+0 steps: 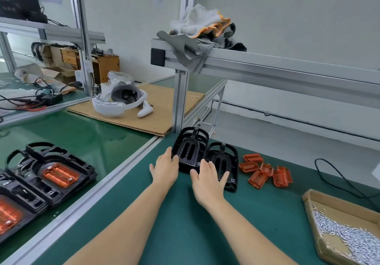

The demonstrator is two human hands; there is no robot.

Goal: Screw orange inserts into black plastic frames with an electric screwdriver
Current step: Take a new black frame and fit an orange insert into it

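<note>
Two black plastic frames lie side by side on the green mat: the taller stack (190,148) on the left, the lower frame (225,160) on the right. My left hand (165,168) touches the left edge of the stack, fingers spread. My right hand (207,179) rests, fingers apart, over the near edge between the two frames. Several loose orange inserts (265,171) lie to the right of the frames. Finished frames with orange inserts (59,174) sit at the far left. No electric screwdriver is in view.
A cardboard tray of small silver screws (345,236) stands at the lower right, with a black cable (337,174) behind it. An aluminium rail (98,192) divides the two mats. An upright post (181,100) rises behind the frames. A white headset (119,102) lies on cardboard.
</note>
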